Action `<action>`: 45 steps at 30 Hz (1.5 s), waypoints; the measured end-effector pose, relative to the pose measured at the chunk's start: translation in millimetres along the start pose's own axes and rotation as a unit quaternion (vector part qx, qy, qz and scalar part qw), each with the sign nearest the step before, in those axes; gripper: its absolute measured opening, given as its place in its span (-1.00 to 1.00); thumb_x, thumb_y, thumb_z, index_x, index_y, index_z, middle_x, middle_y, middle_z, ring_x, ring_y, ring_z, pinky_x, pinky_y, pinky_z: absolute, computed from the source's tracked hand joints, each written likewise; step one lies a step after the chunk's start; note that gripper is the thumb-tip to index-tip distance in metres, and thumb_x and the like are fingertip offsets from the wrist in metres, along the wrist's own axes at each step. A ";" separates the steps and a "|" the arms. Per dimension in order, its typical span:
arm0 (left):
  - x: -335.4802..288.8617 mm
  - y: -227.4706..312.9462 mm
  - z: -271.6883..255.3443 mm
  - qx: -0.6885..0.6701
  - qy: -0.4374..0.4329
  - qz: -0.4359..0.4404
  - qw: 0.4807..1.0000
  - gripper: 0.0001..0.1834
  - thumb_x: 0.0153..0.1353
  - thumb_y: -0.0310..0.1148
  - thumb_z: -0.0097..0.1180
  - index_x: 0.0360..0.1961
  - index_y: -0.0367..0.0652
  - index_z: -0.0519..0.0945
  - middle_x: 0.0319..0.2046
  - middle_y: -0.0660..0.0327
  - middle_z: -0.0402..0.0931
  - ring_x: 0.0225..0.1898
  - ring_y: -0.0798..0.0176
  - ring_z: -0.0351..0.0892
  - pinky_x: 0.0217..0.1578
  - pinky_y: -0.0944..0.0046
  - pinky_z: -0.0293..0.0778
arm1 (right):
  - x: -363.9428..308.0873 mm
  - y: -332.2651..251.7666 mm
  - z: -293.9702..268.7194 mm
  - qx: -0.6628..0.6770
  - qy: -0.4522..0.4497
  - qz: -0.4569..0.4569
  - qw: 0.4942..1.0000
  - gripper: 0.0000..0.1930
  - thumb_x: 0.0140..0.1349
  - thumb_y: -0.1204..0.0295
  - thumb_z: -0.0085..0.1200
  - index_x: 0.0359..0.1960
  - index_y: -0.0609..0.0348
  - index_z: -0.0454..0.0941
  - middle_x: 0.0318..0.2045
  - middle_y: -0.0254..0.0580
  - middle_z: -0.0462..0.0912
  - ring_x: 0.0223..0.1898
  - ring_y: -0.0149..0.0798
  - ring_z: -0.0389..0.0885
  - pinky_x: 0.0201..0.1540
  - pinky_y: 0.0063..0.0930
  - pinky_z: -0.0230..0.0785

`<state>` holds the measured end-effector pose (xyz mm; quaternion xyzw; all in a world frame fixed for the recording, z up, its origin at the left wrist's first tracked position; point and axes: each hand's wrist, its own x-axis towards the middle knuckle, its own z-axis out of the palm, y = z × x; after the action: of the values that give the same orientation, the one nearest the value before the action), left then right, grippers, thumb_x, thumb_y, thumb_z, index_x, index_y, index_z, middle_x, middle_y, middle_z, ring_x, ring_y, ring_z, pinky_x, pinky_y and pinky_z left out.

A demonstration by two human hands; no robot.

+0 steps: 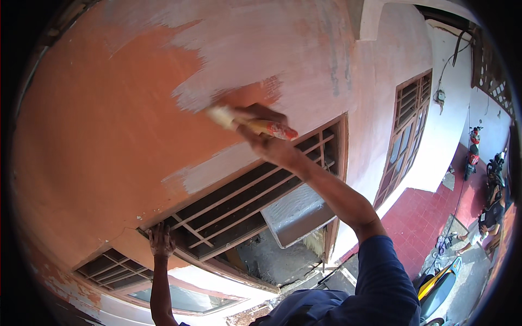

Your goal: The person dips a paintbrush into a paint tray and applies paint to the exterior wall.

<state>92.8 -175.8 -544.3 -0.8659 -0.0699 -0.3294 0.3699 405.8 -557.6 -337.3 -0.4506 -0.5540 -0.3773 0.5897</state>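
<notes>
My right hand [266,142] is raised to the wall, closed around a paintbrush [278,130] with a red and yellow handle. Its pale bristles [220,116] are blurred and touch or nearly touch the orange wall [125,136]. Streaky whitish-pink paint [255,49] covers the upper part of that wall, with ragged brush edges against the orange. Lower down at the left, my left hand [161,242] grips the corner of the brown window frame [142,228], its fingers up over the edge. Below the brush, wooden bars [234,193] cross the dark opening.
A second barred window [111,269] lies at the lower left, and a tall brown window [405,130] is to the right. Farther right are a red tiled floor [418,220], parked motorbikes [472,155] and a seated person [491,217]. A yellow and blue motorbike [441,288] stands nearer.
</notes>
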 end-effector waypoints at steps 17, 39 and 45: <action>-0.2 0.2 -2.8 -0.014 -0.010 -0.005 1.000 -0.51 0.01 -0.24 -0.12 0.02 -0.12 0.33 0.15 0.04 0.21 0.20 0.04 0.16 0.19 -0.19 -0.13 | 93.4 76.5 -126.6 -0.317 0.318 -0.048 0.892 -0.85 0.00 0.48 0.09 -0.35 0.08 0.60 -0.44 -0.14 0.60 -0.44 -0.09 0.58 -0.41 -0.38 0.40; 2.3 2.0 -2.2 0.018 -0.004 0.003 1.000 -0.53 0.04 -0.23 -0.16 0.00 -0.14 0.37 0.11 0.02 0.25 0.18 0.00 0.17 0.19 -0.20 -0.13 | 78.9 24.4 -20.2 -0.125 0.143 -0.128 0.974 -0.78 -0.08 0.50 0.10 -0.32 0.08 0.56 -0.44 -0.15 0.55 -0.41 -0.08 0.52 -0.36 -0.35 0.42; 4.1 4.0 -3.1 0.021 0.006 -0.001 1.000 -0.56 0.05 -0.26 -0.17 -0.01 -0.15 0.38 0.09 0.00 0.27 0.16 -0.02 0.20 0.19 -0.21 -0.14 | 71.8 21.8 -20.5 0.155 0.043 0.039 0.986 -0.81 0.04 0.53 0.13 -0.26 0.13 0.54 -0.40 -0.36 0.57 -0.35 -0.51 0.51 -0.30 -0.60 0.38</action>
<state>95.8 -181.3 -542.5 -0.8562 -0.0752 -0.3329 0.3879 440.1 -566.4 -268.1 -0.3584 -0.5619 -0.2823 0.6901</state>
